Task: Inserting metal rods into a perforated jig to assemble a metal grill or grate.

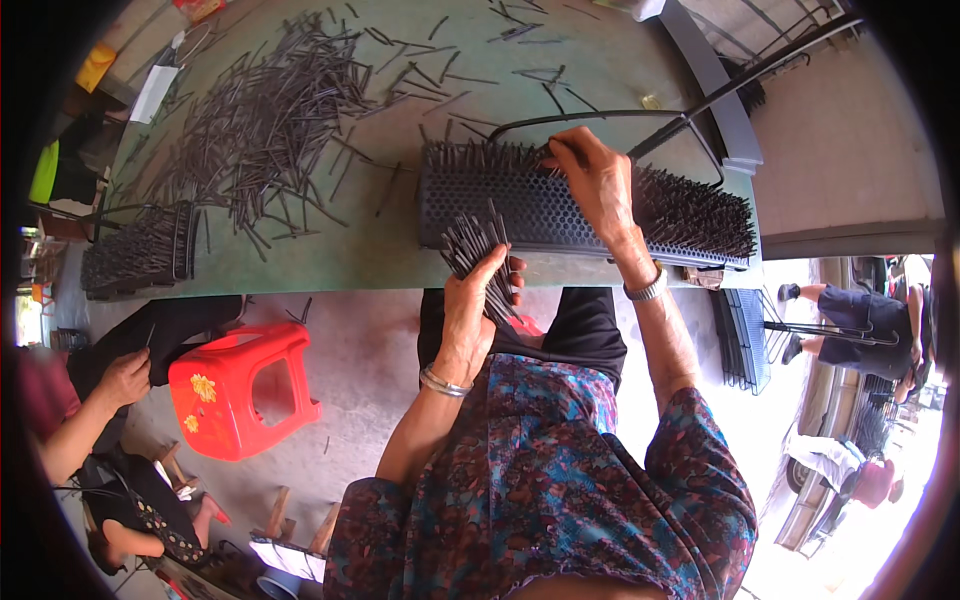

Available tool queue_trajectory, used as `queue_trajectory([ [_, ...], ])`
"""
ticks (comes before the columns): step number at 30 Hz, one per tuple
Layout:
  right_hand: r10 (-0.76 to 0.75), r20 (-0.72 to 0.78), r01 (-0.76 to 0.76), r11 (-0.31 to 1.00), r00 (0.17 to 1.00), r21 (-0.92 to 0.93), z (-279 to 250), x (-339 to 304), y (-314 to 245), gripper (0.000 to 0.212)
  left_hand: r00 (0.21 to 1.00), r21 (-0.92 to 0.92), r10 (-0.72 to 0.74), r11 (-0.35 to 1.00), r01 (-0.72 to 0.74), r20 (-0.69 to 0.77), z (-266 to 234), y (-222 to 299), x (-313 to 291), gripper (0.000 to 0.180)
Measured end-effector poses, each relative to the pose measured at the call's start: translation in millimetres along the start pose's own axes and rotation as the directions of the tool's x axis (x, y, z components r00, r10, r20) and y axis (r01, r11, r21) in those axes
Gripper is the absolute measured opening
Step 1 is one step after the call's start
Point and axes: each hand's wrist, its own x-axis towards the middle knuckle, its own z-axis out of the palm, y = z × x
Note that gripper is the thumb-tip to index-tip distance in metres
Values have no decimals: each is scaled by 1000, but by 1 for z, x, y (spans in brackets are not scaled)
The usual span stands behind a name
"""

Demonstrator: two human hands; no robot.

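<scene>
Across a green counter [340, 262], taken from the near edge outward. Nearest, closed around a bundle of slim dark rods [468, 245]: the left grip [466, 310]. Hold firmly enough to stop the splayed upper ends from spilling, yet loosely enough to free one rod at a time. Best carried just in front of the holes, as here, to shorten each reach.

Just beyond, on the counter: a long dark perforated block [520, 210], bare-holed along the near middle, bristling with upright rods along the far side and over the right end. Probably best to go row by row from the far side, skipping no hole. Over the far rows, bent down at the bristle tips: the right grip [600, 185]; pinching a rod or not, impossible to tell. Set each rod straight, press evenly, and avoid knocking the standing ones.

Behind, mind the metal frame [688, 118], likely easy to nudge. Farther off, toward the left: a loose pile of similar rods [285, 125], handy for refilling the left grip.
</scene>
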Motion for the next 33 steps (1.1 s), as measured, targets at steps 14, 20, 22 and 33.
queue_trajectory([
  [14, -319, 116, 332, 792, 941, -513, 14, 5, 21, 16, 1000, 42, 32, 999, -32, 1, 3, 2, -1, 18],
  [20, -361, 52, 338, 797, 931, -500, 14, -14, 2, 27, 1000, 51, 22, 998, -21, -8, 4, 4, -2, 18],
  [22, -124, 185, 152, 978, 975, -144, 4, -28, -20, 33, 999, 56, 42, 998, -42, 5, 1, 3, -1, 20],
  [33, 291, 499, -452, 860, 816, 237, 1, -43, -20, 23, 997, 294, 48, 954, -63, 57, 0, 3, -11, 24],
])
